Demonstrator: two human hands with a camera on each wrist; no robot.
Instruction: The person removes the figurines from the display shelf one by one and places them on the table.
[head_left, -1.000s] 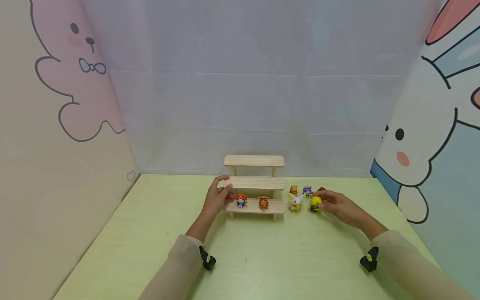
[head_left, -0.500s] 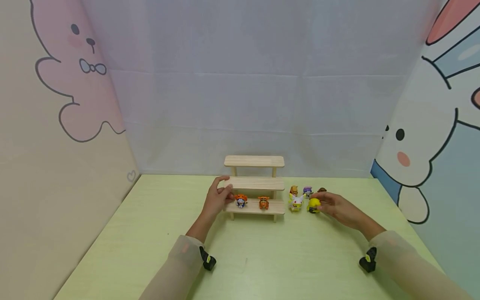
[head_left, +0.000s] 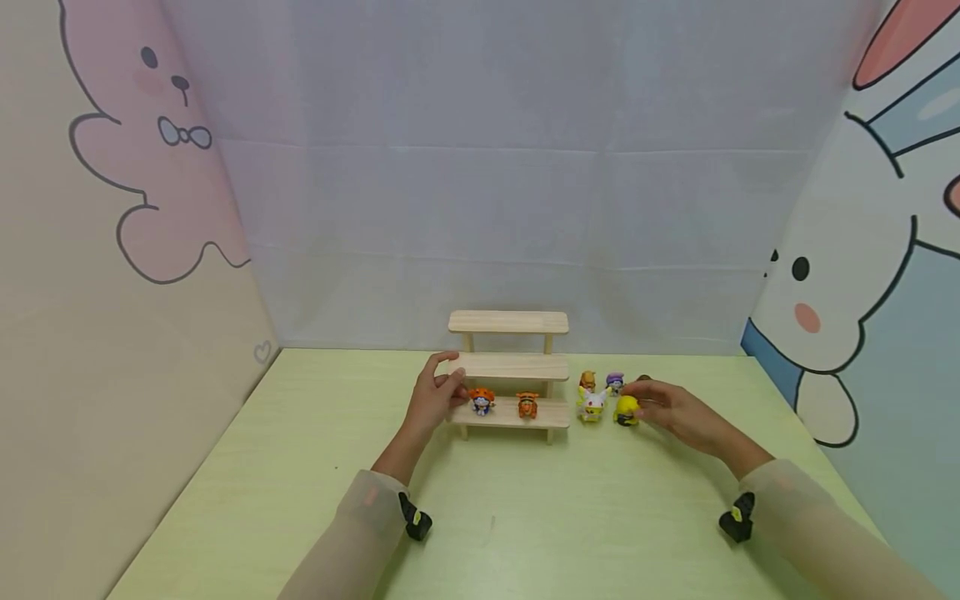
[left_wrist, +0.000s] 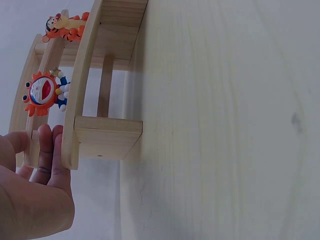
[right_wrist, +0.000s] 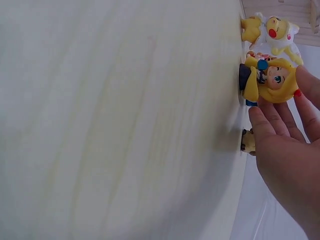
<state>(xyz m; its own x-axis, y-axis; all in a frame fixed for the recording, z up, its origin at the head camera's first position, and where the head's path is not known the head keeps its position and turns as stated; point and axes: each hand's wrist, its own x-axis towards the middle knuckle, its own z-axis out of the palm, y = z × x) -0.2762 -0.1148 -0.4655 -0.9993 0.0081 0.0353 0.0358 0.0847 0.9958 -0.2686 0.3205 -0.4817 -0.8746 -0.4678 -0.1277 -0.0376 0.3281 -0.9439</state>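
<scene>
My left hand (head_left: 435,392) grips the left end of a three-step wooden display stand (head_left: 517,365), thumb and fingers around the middle step. On the bottom step stand an orange-crab-hatted cat figurine (left_wrist: 44,92) and an orange tiger figurine (head_left: 527,406). To the right of the stand, my right hand (head_left: 675,414) holds a yellow-haired girl figurine (right_wrist: 277,80) by the head, with its dark base at the tabletop. Beside it stands a yellow figurine in a white eared hood (head_left: 592,405).
Behind these are an orange-brown figurine (head_left: 587,382), a purple-hatted figurine (head_left: 615,382) and a brown-topped figurine (head_left: 643,378), partly hidden by my right hand. The pale table (head_left: 480,517) meets a white backdrop (head_left: 510,208) at the back and printed side panels.
My right hand and the yellow-haired figurine have shifted slightly left, toward the white-hooded one. My left hand stays on the stand.
</scene>
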